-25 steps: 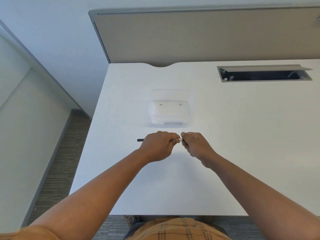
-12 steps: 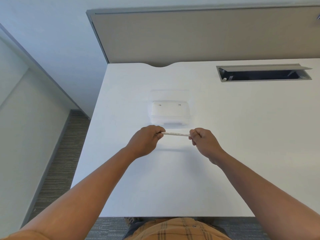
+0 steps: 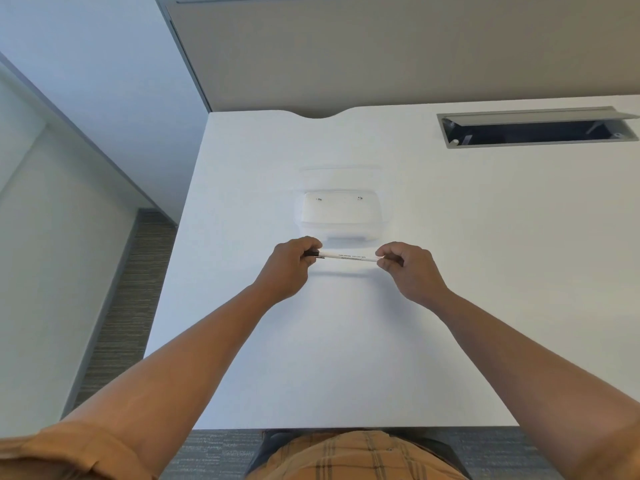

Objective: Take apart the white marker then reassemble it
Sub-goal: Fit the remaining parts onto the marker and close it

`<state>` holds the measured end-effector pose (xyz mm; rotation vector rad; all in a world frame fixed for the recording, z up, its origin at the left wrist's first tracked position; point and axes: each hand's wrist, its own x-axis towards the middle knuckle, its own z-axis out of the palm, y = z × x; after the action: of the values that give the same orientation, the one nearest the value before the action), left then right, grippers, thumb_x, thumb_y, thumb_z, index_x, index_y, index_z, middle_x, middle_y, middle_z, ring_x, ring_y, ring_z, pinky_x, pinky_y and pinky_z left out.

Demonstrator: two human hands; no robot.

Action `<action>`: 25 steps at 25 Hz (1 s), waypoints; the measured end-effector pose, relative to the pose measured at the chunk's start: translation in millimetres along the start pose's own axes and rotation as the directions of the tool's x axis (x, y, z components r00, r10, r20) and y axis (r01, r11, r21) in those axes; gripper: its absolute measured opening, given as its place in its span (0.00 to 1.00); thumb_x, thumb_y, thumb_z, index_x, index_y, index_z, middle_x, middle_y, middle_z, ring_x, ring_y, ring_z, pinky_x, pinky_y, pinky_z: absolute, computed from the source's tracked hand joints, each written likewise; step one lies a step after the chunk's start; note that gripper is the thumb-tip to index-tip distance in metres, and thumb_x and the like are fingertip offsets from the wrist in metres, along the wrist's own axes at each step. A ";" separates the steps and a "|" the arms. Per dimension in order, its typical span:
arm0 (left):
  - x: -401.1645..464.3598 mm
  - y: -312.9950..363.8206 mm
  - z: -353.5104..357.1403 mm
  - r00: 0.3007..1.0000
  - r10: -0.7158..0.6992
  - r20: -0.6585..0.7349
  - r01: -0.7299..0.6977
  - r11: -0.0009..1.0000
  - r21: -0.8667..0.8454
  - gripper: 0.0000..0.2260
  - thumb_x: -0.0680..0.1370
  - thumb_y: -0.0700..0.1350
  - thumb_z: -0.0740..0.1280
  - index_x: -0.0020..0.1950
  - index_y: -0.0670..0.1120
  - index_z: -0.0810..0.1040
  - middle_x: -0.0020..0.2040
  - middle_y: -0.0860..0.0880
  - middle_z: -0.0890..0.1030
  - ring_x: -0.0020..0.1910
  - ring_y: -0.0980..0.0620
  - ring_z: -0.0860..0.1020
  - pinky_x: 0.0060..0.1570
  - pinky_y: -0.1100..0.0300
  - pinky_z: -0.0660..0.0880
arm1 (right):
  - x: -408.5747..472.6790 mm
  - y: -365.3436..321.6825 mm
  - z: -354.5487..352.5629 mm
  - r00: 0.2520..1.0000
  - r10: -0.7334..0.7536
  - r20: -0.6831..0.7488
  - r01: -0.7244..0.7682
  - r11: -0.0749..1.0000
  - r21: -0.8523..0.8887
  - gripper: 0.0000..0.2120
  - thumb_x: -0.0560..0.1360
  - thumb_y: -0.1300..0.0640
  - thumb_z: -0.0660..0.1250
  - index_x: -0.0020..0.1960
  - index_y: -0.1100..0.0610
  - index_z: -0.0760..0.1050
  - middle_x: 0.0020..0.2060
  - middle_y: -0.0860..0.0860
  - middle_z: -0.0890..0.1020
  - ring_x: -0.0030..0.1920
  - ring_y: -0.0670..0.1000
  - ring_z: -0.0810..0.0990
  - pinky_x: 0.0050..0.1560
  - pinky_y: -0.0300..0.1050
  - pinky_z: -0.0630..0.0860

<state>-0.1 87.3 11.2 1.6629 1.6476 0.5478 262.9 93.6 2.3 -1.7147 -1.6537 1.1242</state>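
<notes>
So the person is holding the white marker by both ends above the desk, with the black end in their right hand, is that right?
Not quite. The head view shows the marker held by both ends above the desk, but its black end is in the left hand; the right hand pinches the white end.

Both ends of the white marker (image 3: 349, 256) sit hidden inside the hands — its printed lettering too small to read.
</notes>
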 end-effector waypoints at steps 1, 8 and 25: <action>3.0 -2.1 2.1 1.000 0.001 0.013 -0.001 0.999 0.032 0.11 0.80 0.35 0.64 0.59 0.46 0.79 0.53 0.49 0.81 0.49 0.50 0.78 0.49 0.63 0.72 | 3.3 3.7 2.2 1.000 -0.006 -0.007 0.006 1.000 -0.016 0.04 0.78 0.61 0.69 0.51 0.55 0.82 0.39 0.45 0.82 0.40 0.46 0.77 0.39 0.26 0.70; 19.3 -19.6 16.3 0.999 -0.034 0.031 0.030 0.990 0.139 0.09 0.78 0.33 0.63 0.52 0.45 0.80 0.51 0.51 0.78 0.49 0.50 0.74 0.49 0.60 0.68 | 27.1 26.5 20.5 0.998 -0.047 0.033 0.053 0.978 -0.203 0.05 0.79 0.62 0.67 0.51 0.57 0.82 0.49 0.53 0.79 0.49 0.53 0.77 0.52 0.46 0.71; 24.4 -24.1 19.4 0.992 -0.119 0.051 0.117 0.992 0.042 0.09 0.77 0.34 0.68 0.55 0.44 0.80 0.57 0.46 0.78 0.56 0.47 0.76 0.54 0.60 0.68 | 33.1 32.5 26.7 1.000 -0.023 0.011 0.025 0.974 -0.224 0.08 0.77 0.61 0.70 0.56 0.58 0.82 0.48 0.54 0.78 0.50 0.54 0.77 0.53 0.48 0.73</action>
<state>0.3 105.5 -23.7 1.5823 1.7146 0.4117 256.4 116.4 -45.7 -1.8229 -1.8615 0.9650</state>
